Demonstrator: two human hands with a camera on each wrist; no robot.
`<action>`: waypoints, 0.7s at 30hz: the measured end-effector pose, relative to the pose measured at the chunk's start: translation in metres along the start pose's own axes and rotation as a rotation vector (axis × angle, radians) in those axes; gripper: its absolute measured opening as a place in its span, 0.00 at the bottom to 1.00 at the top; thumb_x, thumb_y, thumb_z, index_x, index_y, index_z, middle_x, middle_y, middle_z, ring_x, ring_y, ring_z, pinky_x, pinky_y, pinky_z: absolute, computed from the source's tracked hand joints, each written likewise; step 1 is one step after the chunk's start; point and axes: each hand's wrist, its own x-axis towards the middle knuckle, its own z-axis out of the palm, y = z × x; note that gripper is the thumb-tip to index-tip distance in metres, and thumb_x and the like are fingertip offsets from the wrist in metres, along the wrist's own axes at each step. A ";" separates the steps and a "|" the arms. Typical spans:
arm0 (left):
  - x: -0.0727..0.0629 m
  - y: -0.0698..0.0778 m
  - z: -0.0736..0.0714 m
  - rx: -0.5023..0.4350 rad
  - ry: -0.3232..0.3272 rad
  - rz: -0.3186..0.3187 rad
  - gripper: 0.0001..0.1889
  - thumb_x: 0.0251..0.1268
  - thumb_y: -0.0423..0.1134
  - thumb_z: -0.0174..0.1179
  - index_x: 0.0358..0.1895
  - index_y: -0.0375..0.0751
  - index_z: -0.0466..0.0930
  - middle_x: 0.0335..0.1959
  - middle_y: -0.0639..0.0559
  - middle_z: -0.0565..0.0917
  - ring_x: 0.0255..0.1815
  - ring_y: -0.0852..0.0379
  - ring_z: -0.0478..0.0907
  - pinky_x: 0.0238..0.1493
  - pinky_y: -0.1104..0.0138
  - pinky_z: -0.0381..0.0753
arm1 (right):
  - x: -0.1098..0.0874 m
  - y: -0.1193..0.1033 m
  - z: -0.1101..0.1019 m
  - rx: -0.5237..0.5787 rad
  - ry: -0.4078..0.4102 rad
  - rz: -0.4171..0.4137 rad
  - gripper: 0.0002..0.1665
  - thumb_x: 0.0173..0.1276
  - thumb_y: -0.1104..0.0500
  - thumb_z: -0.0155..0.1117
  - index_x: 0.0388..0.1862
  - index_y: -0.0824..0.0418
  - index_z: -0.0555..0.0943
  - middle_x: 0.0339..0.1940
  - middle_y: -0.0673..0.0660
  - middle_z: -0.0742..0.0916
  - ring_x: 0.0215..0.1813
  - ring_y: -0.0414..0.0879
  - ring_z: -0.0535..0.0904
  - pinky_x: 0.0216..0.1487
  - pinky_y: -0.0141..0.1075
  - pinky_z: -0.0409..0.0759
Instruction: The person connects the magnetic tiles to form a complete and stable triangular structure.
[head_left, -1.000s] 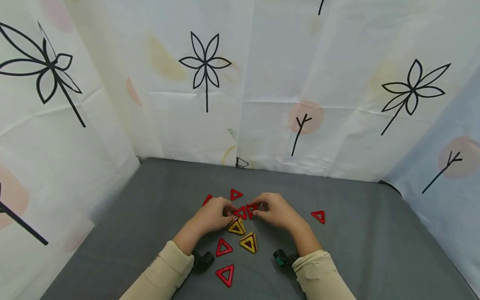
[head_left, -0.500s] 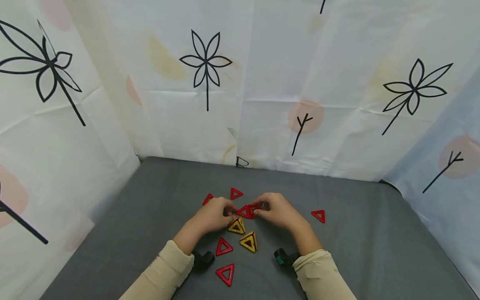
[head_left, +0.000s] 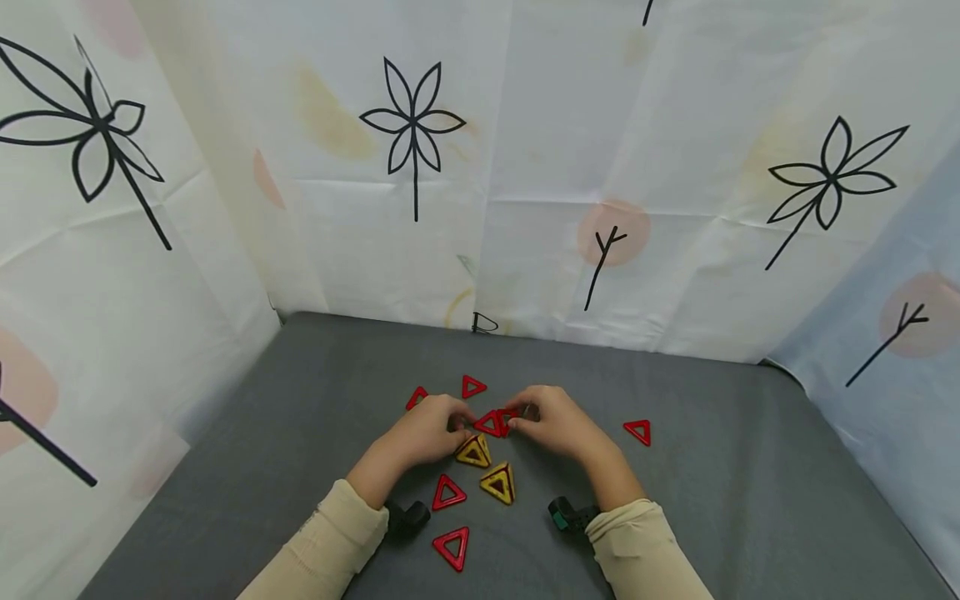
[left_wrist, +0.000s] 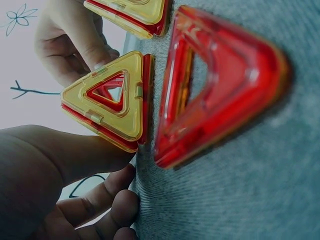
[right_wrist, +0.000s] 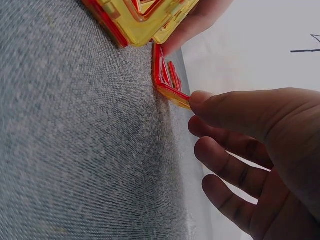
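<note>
In the head view my right hand [head_left: 557,423] pinches one red triangular magnetic tile [head_left: 502,427] between thumb and fingers; the right wrist view shows the thumb on the tile edge [right_wrist: 174,93]. That tile touches a second red triangular tile [head_left: 487,431] on its left. My left hand [head_left: 429,429] has curled fingertips beside that second tile's left corner. Whether they grip it is hidden behind a small pyramid of yellow and red tiles [left_wrist: 132,127]. The same pyramid [head_left: 466,460] stands just below the left fingertips, with another yellow pyramid [head_left: 495,476] in front of it.
More red triangular tiles lie around: two nearer me [head_left: 436,505] [head_left: 459,562], one at the back [head_left: 467,394], one partly behind the left hand [head_left: 412,403], one far right [head_left: 636,424]. Grey cloth covers the table [head_left: 720,483]; patterned white curtains [head_left: 540,250] enclose it.
The second red tile has shifted right, away from my left hand, and now meets the tile in my right hand. Both hands have barely moved.
</note>
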 end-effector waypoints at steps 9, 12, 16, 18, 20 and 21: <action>-0.004 -0.001 -0.006 -0.021 -0.014 -0.007 0.11 0.74 0.32 0.66 0.54 0.43 0.90 0.39 0.55 0.87 0.34 0.60 0.79 0.38 0.62 0.79 | 0.000 0.002 -0.001 0.004 -0.004 -0.004 0.12 0.75 0.62 0.71 0.54 0.62 0.90 0.49 0.56 0.91 0.41 0.42 0.84 0.40 0.32 0.80; -0.007 -0.002 -0.009 -0.019 -0.006 -0.003 0.11 0.74 0.33 0.66 0.55 0.43 0.90 0.40 0.56 0.87 0.36 0.61 0.79 0.41 0.63 0.79 | 0.000 0.002 -0.002 0.006 -0.006 -0.006 0.12 0.75 0.62 0.70 0.55 0.62 0.89 0.49 0.56 0.91 0.41 0.42 0.84 0.40 0.33 0.80; -0.012 -0.001 -0.017 -0.036 0.007 0.010 0.11 0.75 0.34 0.66 0.56 0.41 0.89 0.40 0.54 0.88 0.35 0.60 0.79 0.39 0.62 0.80 | -0.001 0.001 -0.003 -0.006 -0.004 -0.006 0.12 0.76 0.62 0.70 0.55 0.63 0.89 0.49 0.56 0.91 0.42 0.42 0.84 0.42 0.34 0.81; -0.015 0.000 -0.021 -0.032 0.011 0.015 0.11 0.75 0.34 0.65 0.56 0.40 0.89 0.41 0.53 0.88 0.36 0.60 0.80 0.38 0.61 0.80 | -0.002 0.000 -0.004 -0.011 -0.001 -0.007 0.12 0.76 0.62 0.70 0.55 0.63 0.89 0.49 0.57 0.91 0.43 0.43 0.84 0.42 0.35 0.81; -0.018 0.001 -0.025 -0.015 0.005 0.026 0.10 0.75 0.34 0.65 0.54 0.40 0.89 0.41 0.54 0.87 0.37 0.60 0.80 0.39 0.62 0.81 | -0.002 0.000 -0.005 -0.015 0.001 -0.007 0.12 0.75 0.62 0.70 0.55 0.63 0.89 0.49 0.57 0.91 0.43 0.43 0.83 0.43 0.35 0.81; -0.019 0.001 -0.027 -0.006 -0.004 0.035 0.09 0.74 0.33 0.65 0.52 0.39 0.89 0.40 0.54 0.87 0.37 0.60 0.80 0.40 0.62 0.81 | -0.003 0.000 -0.006 -0.017 0.002 -0.005 0.13 0.75 0.62 0.70 0.55 0.63 0.89 0.49 0.57 0.91 0.43 0.43 0.83 0.43 0.35 0.81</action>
